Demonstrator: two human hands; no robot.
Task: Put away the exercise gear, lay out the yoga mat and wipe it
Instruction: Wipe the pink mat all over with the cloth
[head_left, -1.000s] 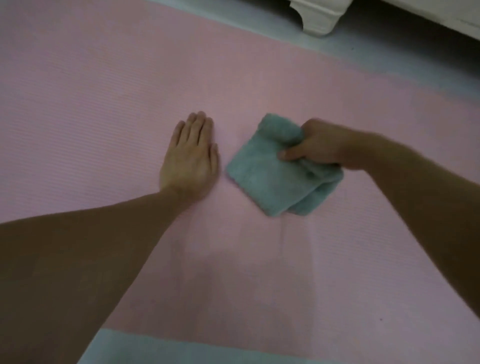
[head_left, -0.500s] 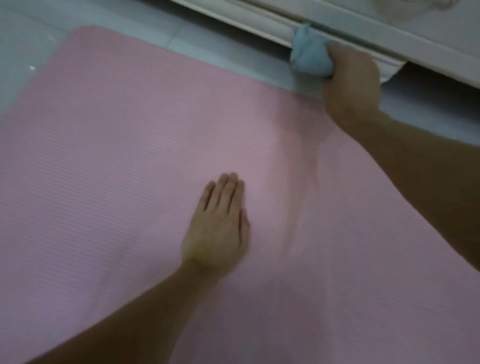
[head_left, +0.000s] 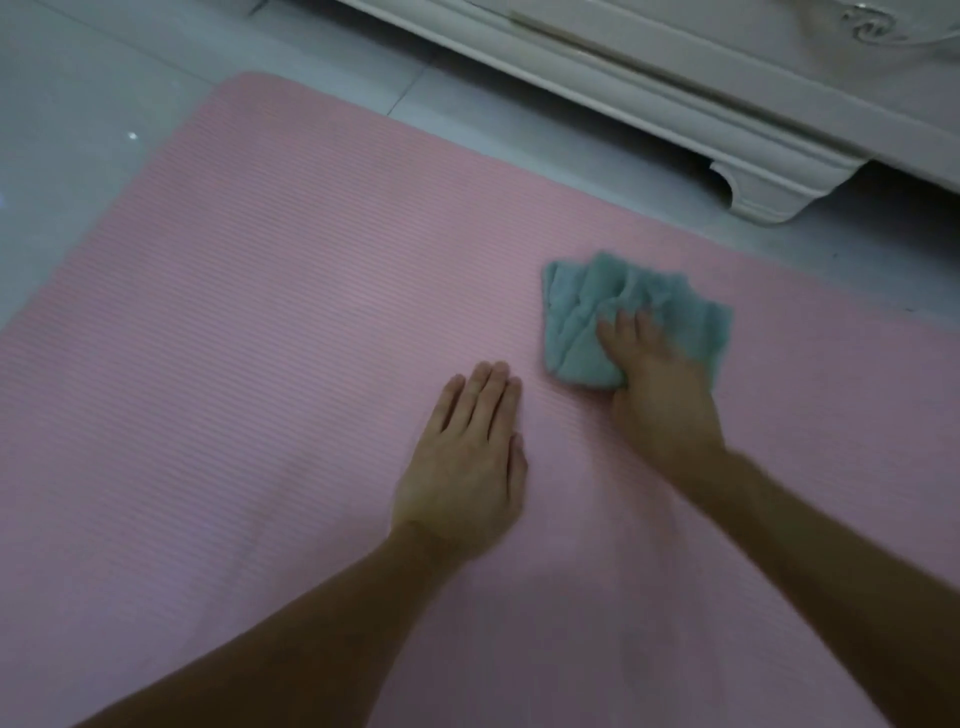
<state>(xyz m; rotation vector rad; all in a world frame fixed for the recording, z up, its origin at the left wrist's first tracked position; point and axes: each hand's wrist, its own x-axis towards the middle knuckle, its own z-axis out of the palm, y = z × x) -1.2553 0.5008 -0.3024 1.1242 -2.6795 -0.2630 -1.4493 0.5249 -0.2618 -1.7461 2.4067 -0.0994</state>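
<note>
Floor level, dim light. A pink ribbed yoga mat (head_left: 260, 364) was seen unrolled flat on pale floor tiles (head_left: 78, 130). Its rounded far corner was noted at upper left. Its far edge ran near the base of a piece of white moulded furniture (head_left: 675, 104), whose carved foot (head_left: 769, 192) was seen on the tiles just beyond the mat.

A teal cloth (head_left: 582, 312), folded and bunched into soft pleats, was found lying on the mat's right half, near the far edge.

The right hand (head_left: 660, 395) was laid palm down on the cloth's near part. Its fingers (head_left: 631, 325) were stretched forward and slightly spread over the fabric, pressed onto it rather than wrapped round it. The thumb was blurred at the cloth's near edge, and whether a fold was pinched there could not be told.

The left hand (head_left: 467, 462) was planted flat on the bare mat just left of the cloth and not in contact with it. Its fingers were held straight and close together, with the thumb drawn in alongside, and nothing was held.

Both bare forearms were seen entering from the lower edge of the view.
</note>
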